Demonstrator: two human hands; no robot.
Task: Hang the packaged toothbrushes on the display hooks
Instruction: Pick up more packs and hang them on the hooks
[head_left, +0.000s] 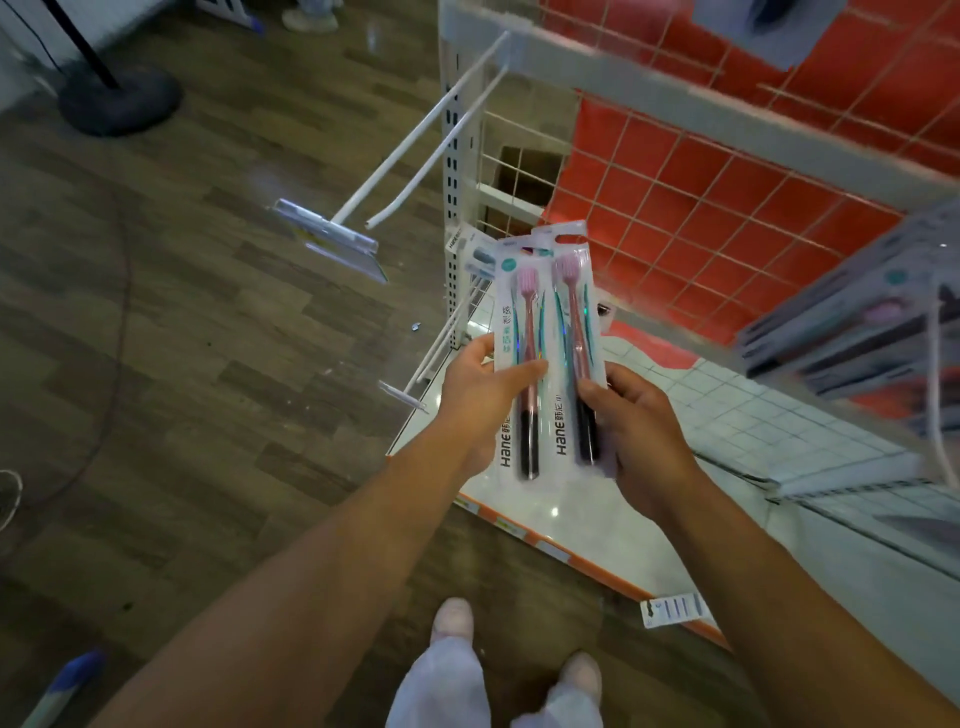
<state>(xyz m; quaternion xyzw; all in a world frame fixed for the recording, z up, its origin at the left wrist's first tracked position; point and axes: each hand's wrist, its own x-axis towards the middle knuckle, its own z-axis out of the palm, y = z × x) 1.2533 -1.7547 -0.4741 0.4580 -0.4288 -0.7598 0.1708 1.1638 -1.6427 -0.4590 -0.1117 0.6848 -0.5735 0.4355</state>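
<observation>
Both forearms reach up from the near edge, above two pale shoes (452, 618) on the wood floor. The left hand (478, 395) pinches the left pack (519, 322), thumb across its front and fingers behind; the right hand (634, 431) clamps the right pack (576, 312) the same way. The two cards touch and overlap slightly, held upright over the white shelf base (571, 509), in front of the red grid panel (701, 208). Neither is on a hook yet. The step in hand looks like sorting the packs before hanging. To do it well, the person should probably free one pack, keep a firm grip low on its card, and bring the red hang slot (571, 240) at its top to the open tip of the upper hook (415, 156), far and left of the hands. That tip turns up a little, so the card would need lifting over it and then sliding back. Threading two cards at once risks one slipping off. Counted: two packs clearly in hand, each showing one pink-headed brush. The edge of a third pack (467, 249) peeks out behind them; whether more lie behind cannot be told. Two bare hooks stand on the left, the upper one carrying a clear label holder (332, 234), and the lower hook (441, 343) just beside the left hand. A row of hung packs (841, 338) on the right is too blurred to count. One loose pack (672, 610) lies at the shelf's near edge.
</observation>
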